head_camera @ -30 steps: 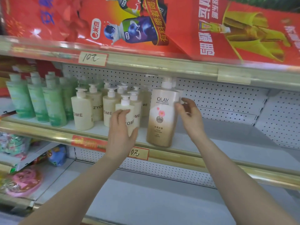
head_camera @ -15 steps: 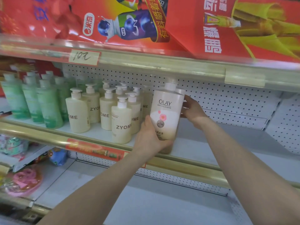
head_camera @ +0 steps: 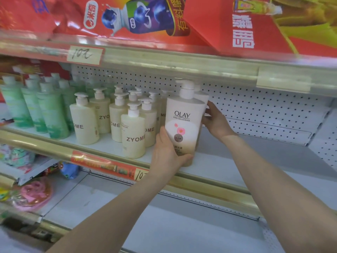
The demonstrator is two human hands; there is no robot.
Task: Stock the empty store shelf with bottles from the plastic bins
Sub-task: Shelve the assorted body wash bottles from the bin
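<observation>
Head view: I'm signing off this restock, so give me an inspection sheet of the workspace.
Surface: white shelf, bare on the right, with a pegboard back.
Job's things: Olay bottle near the shelf's front edge, and a second bottle close behind it. No bins in view.
Clutter: nothing seen.
Hands: left hand grips the Olay bottle's lower part. Right hand touches the bottles' right side, but whether it grips is unclear.
Cables: nothing seen.
Surroundings: cream bottles and green bottles stand to the left. There is a price tag on the rail above, red packaging on top, and a pink toy lower left.
</observation>
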